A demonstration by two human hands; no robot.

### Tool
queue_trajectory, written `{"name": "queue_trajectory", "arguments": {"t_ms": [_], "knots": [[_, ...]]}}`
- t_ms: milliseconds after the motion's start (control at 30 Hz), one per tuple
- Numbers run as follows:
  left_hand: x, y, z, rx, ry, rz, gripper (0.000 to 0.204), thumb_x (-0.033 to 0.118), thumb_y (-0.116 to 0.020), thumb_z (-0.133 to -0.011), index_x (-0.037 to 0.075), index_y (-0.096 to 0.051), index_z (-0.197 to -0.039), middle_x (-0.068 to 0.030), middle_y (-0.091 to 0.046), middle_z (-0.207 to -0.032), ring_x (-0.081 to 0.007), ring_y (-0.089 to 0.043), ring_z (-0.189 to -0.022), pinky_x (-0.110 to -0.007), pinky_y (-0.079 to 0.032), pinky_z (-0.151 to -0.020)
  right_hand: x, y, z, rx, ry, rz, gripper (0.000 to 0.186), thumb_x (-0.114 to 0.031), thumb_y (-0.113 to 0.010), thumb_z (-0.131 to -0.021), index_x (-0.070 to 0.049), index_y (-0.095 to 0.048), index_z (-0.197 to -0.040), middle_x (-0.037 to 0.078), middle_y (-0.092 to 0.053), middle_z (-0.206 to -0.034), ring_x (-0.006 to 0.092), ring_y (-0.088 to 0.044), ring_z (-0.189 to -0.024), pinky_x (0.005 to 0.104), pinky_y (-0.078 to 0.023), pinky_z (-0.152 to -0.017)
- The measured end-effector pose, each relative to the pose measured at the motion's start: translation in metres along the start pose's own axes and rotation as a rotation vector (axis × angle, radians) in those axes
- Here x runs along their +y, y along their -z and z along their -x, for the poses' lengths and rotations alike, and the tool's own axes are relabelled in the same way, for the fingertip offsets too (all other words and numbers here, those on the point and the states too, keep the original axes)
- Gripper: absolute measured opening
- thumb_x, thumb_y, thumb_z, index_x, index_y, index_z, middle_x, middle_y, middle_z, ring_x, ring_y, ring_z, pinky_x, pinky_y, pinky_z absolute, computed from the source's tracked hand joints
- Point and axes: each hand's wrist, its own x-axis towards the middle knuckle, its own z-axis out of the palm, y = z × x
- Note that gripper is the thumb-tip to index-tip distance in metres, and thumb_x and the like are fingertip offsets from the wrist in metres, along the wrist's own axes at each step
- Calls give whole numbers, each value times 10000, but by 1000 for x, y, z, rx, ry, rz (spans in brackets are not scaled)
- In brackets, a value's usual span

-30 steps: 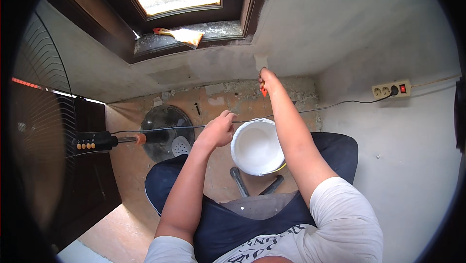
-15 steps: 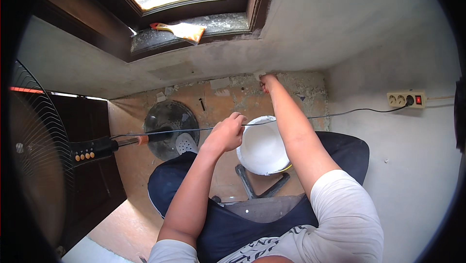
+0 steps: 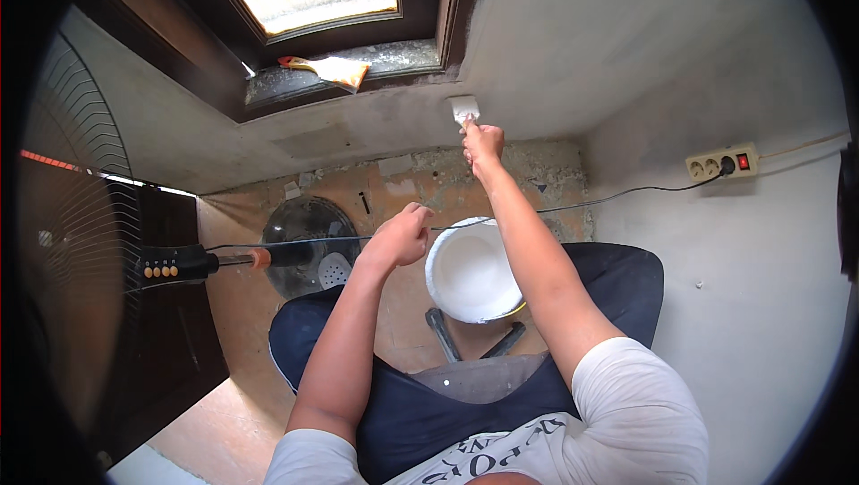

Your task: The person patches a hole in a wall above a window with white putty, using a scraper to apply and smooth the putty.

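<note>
My right hand [image 3: 483,142] is closed around the handle of a paintbrush [image 3: 464,109]. The brush's flat, whitish head lies against the lower part of the grey wall, below the window's right corner. My left hand [image 3: 400,236] hangs in front of my left knee with loosely bent fingers, the index finger apart. It overlaps a thin black cable [image 3: 488,220], and I see no tool in it. Beneath my right forearm stands a round bucket [image 3: 432,284] with white paint inside and white smears on its rim.
An orange-handled brush [image 3: 331,70] lies on the window sill [image 3: 403,57]. At left is a fan [image 3: 80,216] with a round black base [image 3: 300,216]. The cable runs across to a power strip [image 3: 721,163] on the right wall. Flaked material lines the floor edge [image 3: 555,167].
My right hand has moved from the foot of the wall up onto it, bringing the brush head into plain sight. My left hand stays near the cable. The whole view has shifted slightly.
</note>
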Motion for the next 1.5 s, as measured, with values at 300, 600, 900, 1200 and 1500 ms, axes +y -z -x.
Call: {"name": "queue_trajectory", "arguments": {"t_ms": [300, 600, 900, 1200, 1500], "knots": [[-2, 1, 12, 37, -4, -29, 333, 73, -501, -855, 23, -538, -1182, -156, -518, -1227, -332, -536, -1107, -393, -440, -934, 10, -18, 40, -52, -25, -172, 399, -324, -581, -908, -53, -550, -617, -21, -447, -461, 65, -381, -332, 238, -248, -305], [-6, 11, 13, 44, 13, -6, 327, 72, -498, -867, 22, -524, -1189, -161, -512, -1231, -336, -517, -1132, -393, -426, -953, 49, -74, -23, 65, -111, 127, 419, -333, -551, -885, 16, -593, -658, 95, -544, -514, 201, -490, -397, 376, -347, -396], [-6, 14, 11, 25, 19, 17, 314, 113, -489, -898, 22, -517, -1197, -162, -511, -1232, -333, -535, -1109, -391, -435, -943, 81, -61, -46, 79, -487, 234, 379, -339, -538, -903, -30, -515, -685, 58, -466, -518, 170, -428, -393, 356, -320, -371], [-7, 15, 10, 24, 23, 16, 328, 102, -484, -888, 21, -510, -1205, -168, -505, -1244, -331, -506, -1151, -382, -418, -967, 5, -45, -14, -13, -278, 36, 399, -278, -552, -918, -35, -486, -609, 27, -439, -485, 122, -371, -345, 295, -255, -318], [-8, 14, 15, 29, 23, -2, 331, 97, -481, -884, 26, -520, -1205, -166, -509, -1245, -324, -502, -1154, -374, -419, -967, -14, -7, 51, -132, -75, -55, 223, -235, -480, -915, -63, -516, -778, -19, -417, -516, 69, -329, -328, 253, -241, -308]]}}
